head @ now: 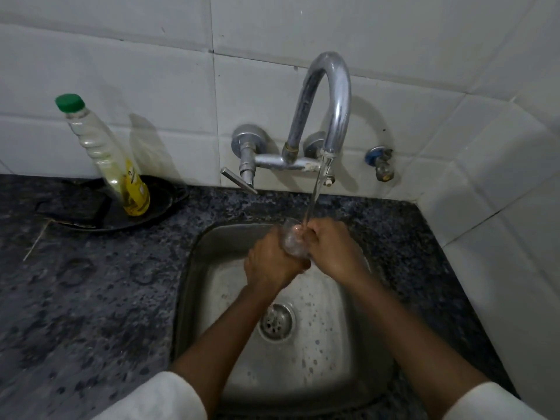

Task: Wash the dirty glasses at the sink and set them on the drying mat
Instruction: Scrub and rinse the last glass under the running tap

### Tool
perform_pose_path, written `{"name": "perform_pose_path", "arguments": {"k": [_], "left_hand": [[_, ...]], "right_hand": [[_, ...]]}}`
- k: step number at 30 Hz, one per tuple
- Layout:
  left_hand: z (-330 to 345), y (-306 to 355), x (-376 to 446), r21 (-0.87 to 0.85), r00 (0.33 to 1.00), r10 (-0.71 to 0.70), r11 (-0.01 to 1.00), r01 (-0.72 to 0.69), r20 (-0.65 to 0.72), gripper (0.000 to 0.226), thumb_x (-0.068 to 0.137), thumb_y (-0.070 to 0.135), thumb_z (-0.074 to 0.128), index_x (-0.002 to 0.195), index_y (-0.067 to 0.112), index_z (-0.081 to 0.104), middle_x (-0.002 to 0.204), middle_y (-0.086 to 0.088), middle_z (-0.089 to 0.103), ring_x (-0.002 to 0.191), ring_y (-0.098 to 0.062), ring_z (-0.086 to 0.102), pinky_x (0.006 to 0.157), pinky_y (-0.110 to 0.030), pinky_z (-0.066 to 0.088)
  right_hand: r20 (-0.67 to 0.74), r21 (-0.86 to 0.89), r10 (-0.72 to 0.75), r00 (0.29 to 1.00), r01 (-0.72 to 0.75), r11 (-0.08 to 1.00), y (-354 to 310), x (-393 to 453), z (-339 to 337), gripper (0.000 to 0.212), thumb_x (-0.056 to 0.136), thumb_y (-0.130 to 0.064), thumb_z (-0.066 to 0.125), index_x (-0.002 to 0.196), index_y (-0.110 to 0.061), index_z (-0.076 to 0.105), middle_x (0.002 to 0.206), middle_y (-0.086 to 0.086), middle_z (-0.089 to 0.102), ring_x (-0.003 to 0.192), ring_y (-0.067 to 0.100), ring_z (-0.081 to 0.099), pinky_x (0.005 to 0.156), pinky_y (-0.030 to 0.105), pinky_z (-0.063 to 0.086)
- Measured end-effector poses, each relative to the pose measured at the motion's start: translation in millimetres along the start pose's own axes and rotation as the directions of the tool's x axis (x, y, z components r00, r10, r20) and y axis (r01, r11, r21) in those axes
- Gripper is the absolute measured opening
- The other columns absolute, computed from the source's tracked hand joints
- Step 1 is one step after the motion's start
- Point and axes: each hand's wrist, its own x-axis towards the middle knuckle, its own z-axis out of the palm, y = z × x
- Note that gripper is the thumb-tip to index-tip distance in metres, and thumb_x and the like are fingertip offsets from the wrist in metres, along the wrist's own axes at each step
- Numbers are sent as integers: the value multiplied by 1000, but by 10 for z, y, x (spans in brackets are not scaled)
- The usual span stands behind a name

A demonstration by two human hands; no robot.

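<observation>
Clear glass (292, 241) tilted under thin tap stream (315, 189), left hand (269, 262) wrapped round its base. Right hand (330, 247) fingers pressed at rim. Steel sink (194, 298) round-cornered, droplet-speckled.

— Where's the small clear drinking glass (292, 237)?
— Above the square steel sink (194, 286), tilted, rim toward the back wall, wet, water streaming into its mouth.

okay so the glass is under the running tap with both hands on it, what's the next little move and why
Probably turn the glass so the stream from the tap runs over its other sides. The left hand grips it from outside, the right hand rubs at it, and water hits only near the rim. No drying mat is in view.
</observation>
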Motion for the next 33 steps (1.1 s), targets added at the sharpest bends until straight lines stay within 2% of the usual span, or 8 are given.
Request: {"name": "perform_pose_path", "arguments": {"k": [7,12,18,22,25,28,30,33], "left_hand": [[-234,-266,117,-607,796,237,770,196,557,45,64,4,76,107,0,66,108,-24,68,106,-45,63,100,-59,47],[-87,-20,61,353,981,100,923,-153,166,64,60,47,83,114,25,57,106,-1,69,98,-22,67,87,-40,55],[-305,18,61,227,890,453,863,-452,50,67,61,54,80,118,29,53,103,3,70,94,-19,66,82,-35,54],[-204,8,15,-46,878,462,881,-470,-121,68,48,56,78,108,29,63,98,7,70,91,-14,62,81,-33,51],[-119,-37,81,-206,901,402,879,-430,-161,64,46,52,78,104,26,70,98,8,73,91,-8,66,84,-31,54],[-100,-173,166,-181,920,357,906,-383,-160,64,45,47,86,103,24,72,98,10,74,89,-3,68,83,-30,56],[-142,-273,151,-198,940,287,926,-322,-187,56,49,37,91,100,24,72,94,14,72,84,8,64,80,-15,52],[-224,-388,56,-256,964,199,936,-240,-177,23,69,29,81,85,30,65,78,19,62,68,25,54,64,0,40]], "right_hand": [[48,207,-149,988,136,969,18,-92,-36,21,94,-13,58,80,-5,71,66,-7,64,60,-2,59,56,9,41],[5,96,196,981,-195,976,126,-4,274,28,97,-24,53,81,-10,71,76,9,70,66,19,63,62,28,48],[419,837,709,567,-544,-59,174,-71,551,32,98,-18,40,67,-20,48,45,-4,43,34,5,32,31,13,19],[546,822,643,537,-491,-288,80,-126,754,29,93,-12,40,65,-18,46,37,-3,38,28,6,29,32,11,22],[445,822,694,567,-565,-66,124,-164,784,27,96,-22,43,73,-17,55,53,2,56,43,12,47,39,20,39],[-86,616,689,720,-505,605,186,-302,672,4,87,-21,54,85,-24,53,95,6,63,86,27,63,73,41,54],[-379,335,372,847,-249,909,-5,-393,491,13,87,-15,59,90,-24,51,95,0,59,85,18,57,70,27,46],[-309,-110,-98,946,67,992,-644,-290,249,11,93,-30,55,92,-19,53,89,-1,57,78,15,55,60,20,35]]}}
